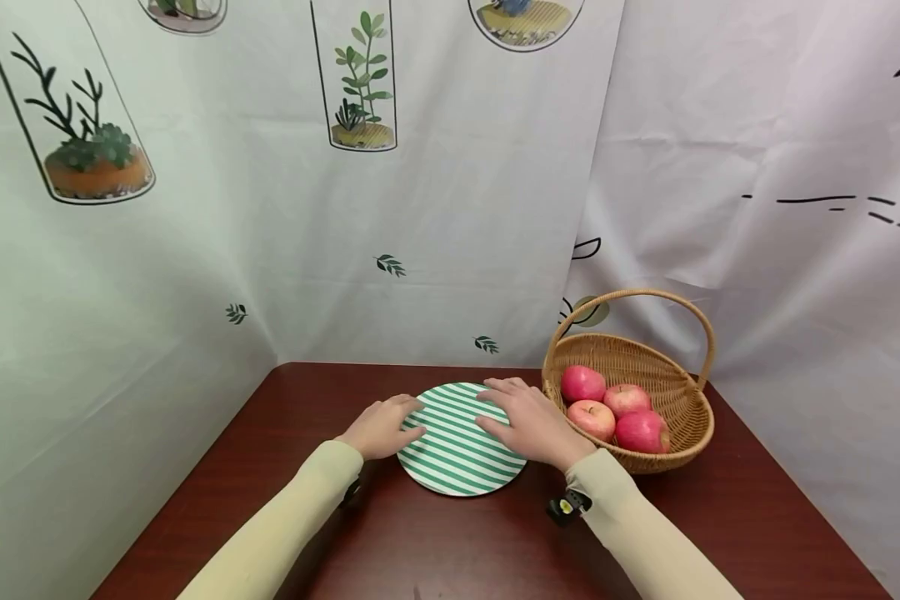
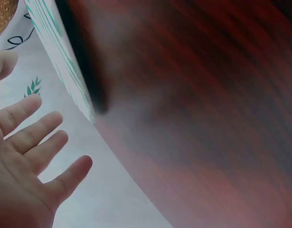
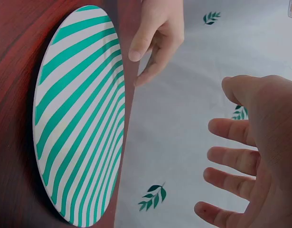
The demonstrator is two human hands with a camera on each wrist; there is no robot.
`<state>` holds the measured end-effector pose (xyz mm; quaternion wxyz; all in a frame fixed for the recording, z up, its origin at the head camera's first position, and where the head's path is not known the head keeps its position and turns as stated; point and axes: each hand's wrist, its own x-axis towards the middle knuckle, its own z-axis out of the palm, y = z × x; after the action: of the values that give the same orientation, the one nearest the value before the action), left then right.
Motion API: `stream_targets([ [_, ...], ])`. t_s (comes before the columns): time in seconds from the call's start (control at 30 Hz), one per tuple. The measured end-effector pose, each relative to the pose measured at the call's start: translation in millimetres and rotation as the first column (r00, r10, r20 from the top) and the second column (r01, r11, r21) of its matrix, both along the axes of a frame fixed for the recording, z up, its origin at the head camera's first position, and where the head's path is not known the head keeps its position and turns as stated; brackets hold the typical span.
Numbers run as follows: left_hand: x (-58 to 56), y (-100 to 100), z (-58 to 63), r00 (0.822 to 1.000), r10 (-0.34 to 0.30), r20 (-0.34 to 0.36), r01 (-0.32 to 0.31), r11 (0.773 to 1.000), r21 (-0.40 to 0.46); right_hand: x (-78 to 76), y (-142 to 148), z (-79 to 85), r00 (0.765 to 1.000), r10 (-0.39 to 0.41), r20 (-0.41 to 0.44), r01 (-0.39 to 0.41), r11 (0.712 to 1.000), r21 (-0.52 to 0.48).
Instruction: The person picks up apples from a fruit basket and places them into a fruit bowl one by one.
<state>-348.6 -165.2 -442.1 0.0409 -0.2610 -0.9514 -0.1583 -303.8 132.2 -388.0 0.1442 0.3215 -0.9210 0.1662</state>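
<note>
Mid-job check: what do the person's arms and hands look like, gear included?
The left sleeve and right sleeve are long, plain and pale cream. The left hand and right hand are ungloved. A black strapped device with a yellow mark sits by the right cuff; a dark gadget partly shows by the left cuff.

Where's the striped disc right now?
Head view: the disc is on the table, between the left hand and right hand, left of the basket.
</note>
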Motion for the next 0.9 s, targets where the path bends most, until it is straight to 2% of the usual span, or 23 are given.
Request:
stream_targets([
  [0.17, -0.6, -7.3, -2.7, 1.000, 0.010, -0.004, -0.010, 1.000, 0.018, 7.6, 6.2, 5.0, 1.000, -0.001, -0.011, 0.001, 1.000, 0.002],
  [0.53, -3.2, -18.4, -8.8, 0.990, 0.050, 0.132, -0.050, 0.999, 0.003, 22.5, 18.0, 12.6, 0.998, 0.000, -0.059, 0.000, 1.000, 0.005],
  [0.9, -14.1, -24.3, -12.5, 0.981, 0.032, 0.193, -0.036, 0.999, 0.018, 31.7, 29.9, 16.9, 0.996, -0.003, -0.084, 0.002, 1.000, -0.005],
])
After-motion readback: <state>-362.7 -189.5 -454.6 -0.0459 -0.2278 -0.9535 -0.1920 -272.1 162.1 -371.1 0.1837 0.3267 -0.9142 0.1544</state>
